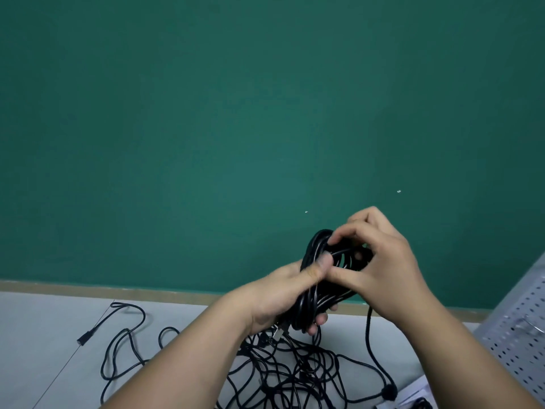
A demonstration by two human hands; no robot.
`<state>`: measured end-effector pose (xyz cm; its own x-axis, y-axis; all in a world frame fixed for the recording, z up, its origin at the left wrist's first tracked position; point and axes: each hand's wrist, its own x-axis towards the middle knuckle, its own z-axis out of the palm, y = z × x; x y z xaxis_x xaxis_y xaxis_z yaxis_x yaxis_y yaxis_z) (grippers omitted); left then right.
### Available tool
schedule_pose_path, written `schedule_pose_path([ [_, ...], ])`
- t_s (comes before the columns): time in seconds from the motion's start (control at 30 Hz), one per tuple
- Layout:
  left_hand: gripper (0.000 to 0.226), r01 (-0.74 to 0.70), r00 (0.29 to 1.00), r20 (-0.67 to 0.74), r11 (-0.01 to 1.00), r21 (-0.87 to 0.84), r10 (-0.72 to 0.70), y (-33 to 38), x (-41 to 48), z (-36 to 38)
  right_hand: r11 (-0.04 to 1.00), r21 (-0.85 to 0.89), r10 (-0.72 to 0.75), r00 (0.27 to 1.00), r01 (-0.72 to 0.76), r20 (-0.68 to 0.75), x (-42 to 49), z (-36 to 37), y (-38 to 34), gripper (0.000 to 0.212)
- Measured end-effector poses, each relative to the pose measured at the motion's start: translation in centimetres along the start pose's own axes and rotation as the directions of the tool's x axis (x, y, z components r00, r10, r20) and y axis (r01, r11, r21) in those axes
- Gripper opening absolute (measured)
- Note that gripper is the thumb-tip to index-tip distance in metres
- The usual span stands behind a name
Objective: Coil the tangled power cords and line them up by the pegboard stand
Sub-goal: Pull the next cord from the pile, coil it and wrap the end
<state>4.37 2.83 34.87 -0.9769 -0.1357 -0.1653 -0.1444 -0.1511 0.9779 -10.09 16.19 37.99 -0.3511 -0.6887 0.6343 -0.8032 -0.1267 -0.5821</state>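
- Tangled cords (295, 373) lying in black heap on grey worktop (44, 335), nearest, under both arms.
- Loose plug (85, 339) lying off to left.
- Coiled cord (321, 290) being held up above heap, off worktop.
- Coil being gripped from below by left hand (280, 302), fingers curled round loops, thumb pressed on top.
- Top loops being pinched by right hand (383, 270).
- One strand hanging down from coil to worktop.
- Pegboard stand (519, 335) being seen at right edge, apart from coil.
- Green wall (236, 113) behind.
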Motion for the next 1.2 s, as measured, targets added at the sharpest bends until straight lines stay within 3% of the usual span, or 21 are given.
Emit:
schedule_pose_path([
  [0.1, 0.034, -0.047, 0.995, 0.094, 0.99, 0.133, 0.035, -0.2, -0.1, -0.4, 0.999, -0.032, 0.015, 0.995, -0.011, 0.1, 0.0, -0.4, 0.1, 0.04],
  [0.23, 0.037, 0.042, 0.994, -0.106, 0.947, 0.317, -0.009, -0.8, 0.4, -1.2, 0.998, -0.063, -0.002, 0.972, 0.018, 0.236, 0.0, -1.3, 0.6, 0.029],
  [0.33, 0.058, 0.135, 0.985, -0.168, 0.768, 0.626, -0.036, -1.1, 0.7, -2.2, 0.99, -0.101, -0.068, 0.968, 0.095, 0.242, 0.0, -1.4, 0.4, 0.026],
  [0.43, 0.058, 0.142, 0.99, -0.117, 0.577, 0.804, -0.08, -1.6, 0.8, -2.3, 0.984, -0.127, -0.09, 0.967, 0.123, 0.237, 0.0, -0.8, 1.0, 0.02],
  [0.6, 0.049, 0.104, 0.993, -0.113, 0.542, 0.834, -0.016, -2.1, 0.7, -3.0, 0.99, -0.141, 0.069, 0.954, -0.028, 0.293, -0.1, -1.7, 2.6, 0.015],
  [0.73, 0.034, 0.108, 0.989, -0.147, 0.541, 0.834, 0.028, -1.8, 0.9, -3.9, 0.977, -0.197, 0.005, 0.917, 0.081, 0.399, 0.2, -1.7, 2.2, 0.018],
  [0.83, 0.026, 0.091, 0.993, -0.114, 0.416, 0.905, 0.03, -1.7, 0.9, -3.4, 0.964, -0.182, -0.114, 0.922, 0.192, 0.369, 0.8, -1.0, 1.9, 0.012],
  [0.9, 0.026, 0.021, 0.999, -0.035, 0.318, 0.948, 0.039, -1.6, 0.6, -2.3, 0.987, -0.11, -0.071, 0.939, 0.114, 0.337, 1.1, -1.0, 2.3, 0.007],
  [0.97, 0.027, -0.059, 0.996, 0.041, 0.27, 0.961, 0.074, -1.3, 0.1, -1.2, 0.998, -0.005, 0.063, 0.939, -0.065, 0.339, 1.0, -1.5, 3.0, 0.009],
  [1.07, 0.025, -0.137, 0.981, 0.065, 0.421, 0.897, 0.181, -0.4, -0.8, -0.7, 0.91, 0.228, 0.226, 0.874, -0.347, 0.43, 0.4, -1.8, 3.9, 0.004],
  [1.2, 0.021, -0.201, 0.941, -0.063, 0.699, 0.686, 0.332, 0.1, -1.0, -1.2, 0.852, 0.294, 0.278, 0.849, -0.434, 0.45, -0.1, -0.5, 4.4, 0.03],
])
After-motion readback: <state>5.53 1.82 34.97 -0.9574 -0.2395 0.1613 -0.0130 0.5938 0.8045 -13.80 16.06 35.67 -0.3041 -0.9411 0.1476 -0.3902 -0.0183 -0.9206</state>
